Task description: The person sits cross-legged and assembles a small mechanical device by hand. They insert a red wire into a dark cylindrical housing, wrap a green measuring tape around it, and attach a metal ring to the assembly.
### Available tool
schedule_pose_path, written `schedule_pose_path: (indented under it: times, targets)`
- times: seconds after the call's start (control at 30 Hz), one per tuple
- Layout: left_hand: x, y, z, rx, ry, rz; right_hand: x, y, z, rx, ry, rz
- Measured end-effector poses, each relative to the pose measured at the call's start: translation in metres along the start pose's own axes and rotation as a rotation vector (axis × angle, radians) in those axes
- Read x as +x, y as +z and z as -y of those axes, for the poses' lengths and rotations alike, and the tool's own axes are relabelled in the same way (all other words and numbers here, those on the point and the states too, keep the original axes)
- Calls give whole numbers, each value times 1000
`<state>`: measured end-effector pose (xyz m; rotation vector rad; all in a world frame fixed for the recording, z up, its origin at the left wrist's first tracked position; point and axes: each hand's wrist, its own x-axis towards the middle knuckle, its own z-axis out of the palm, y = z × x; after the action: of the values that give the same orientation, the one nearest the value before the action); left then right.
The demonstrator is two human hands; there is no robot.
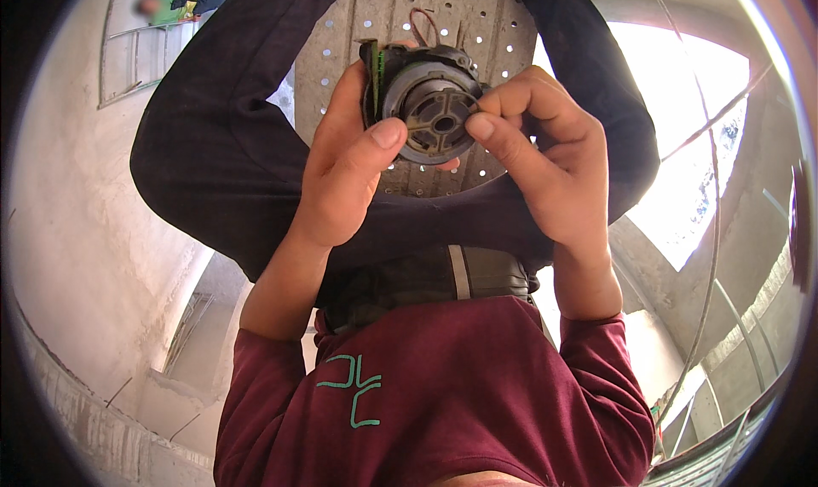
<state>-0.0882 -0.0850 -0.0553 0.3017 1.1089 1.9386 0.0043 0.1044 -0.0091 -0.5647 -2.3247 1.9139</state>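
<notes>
Between my crossed legs I hold a round, dark mechanical housing (426, 66) with its open face turned up toward me. My left hand (339, 176) is wrapped round its left side, the thumb resting by the rim and some fingers hidden beneath. A dark spoked disc (431, 131) with a central hole lies at the housing's face, slightly tilted. My right hand (552, 159) is closed in a pinch at the disc's right edge, thumb and forefinger together. At the left side of the housing shows a narrow green strip (380, 68). A thin reddish wire (415, 18) loops out at the top.
Under me is a grey metal platform (341, 40) pierced with round holes. A cable (716, 223) hangs at the right, near a bright opening (673, 155). Far at the upper left, a person in green (175, 3) is by a metal frame (135, 48).
</notes>
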Motion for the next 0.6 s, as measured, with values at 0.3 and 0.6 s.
schedule_pose_path:
  times: [0.3, 0.6]
  targets:
    - [-1, 0, -1, -22, -30, -10, -2, -1, 2, 93, 122, 0]
    - [-2, 5, 1, -156, 8, -17, -2, -2, 11, 329, 175, -91]
